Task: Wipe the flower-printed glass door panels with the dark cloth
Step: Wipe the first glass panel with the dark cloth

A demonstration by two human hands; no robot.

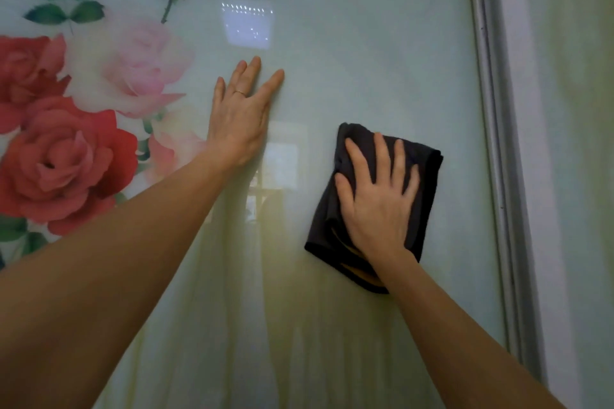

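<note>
A pale green glass door panel (349,43) fills the view, printed with red and pink roses (66,156) on its left side. My left hand (241,116) lies flat on the glass with straight, spread fingers, a ring on one finger, just right of the roses. My right hand (378,199) presses a folded dark cloth (422,159) flat against the glass with spread fingers, to the right of and lower than the left hand. The cloth's lower edge shows below my wrist.
A grey metal frame strip (495,143) runs down the panel's right edge. Beyond it stands another pale panel (574,109). Reflections of a window and a ceiling light (247,23) show in the glass.
</note>
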